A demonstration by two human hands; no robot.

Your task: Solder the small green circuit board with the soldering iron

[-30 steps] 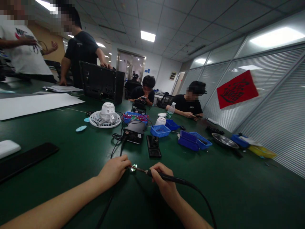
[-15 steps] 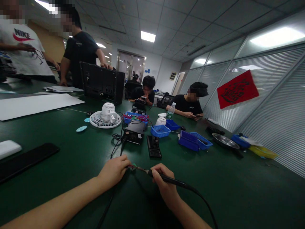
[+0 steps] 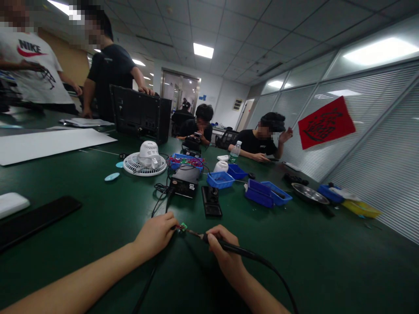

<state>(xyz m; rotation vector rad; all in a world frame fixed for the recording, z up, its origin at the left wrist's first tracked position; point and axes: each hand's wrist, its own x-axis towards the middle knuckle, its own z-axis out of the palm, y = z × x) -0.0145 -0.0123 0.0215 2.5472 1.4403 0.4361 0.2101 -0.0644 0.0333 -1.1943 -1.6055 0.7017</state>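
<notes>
Low in the middle of the head view, my left hand (image 3: pixel 156 234) pinches thin red wires that lead to a small green circuit board (image 3: pixel 183 226). My right hand (image 3: pixel 225 248) is closed around the black handle of a soldering iron (image 3: pixel 240 250). The iron's metal tip points left and lies close to the board; whether they touch is too small to tell. A black cable runs from the handle down to the bottom edge.
Beyond my hands stand a black power box (image 3: pixel 185 181), a black stand (image 3: pixel 211 201), a white fan part (image 3: pixel 145 163) and a blue tray (image 3: pixel 220 179). A black slab (image 3: pixel 39 220) lies left. Several people are around the table (image 3: pixel 314 257).
The green board has turned slightly and shows more of its face. The iron's tip is a little off it. Across the table, a seated person has raised one hand.
</notes>
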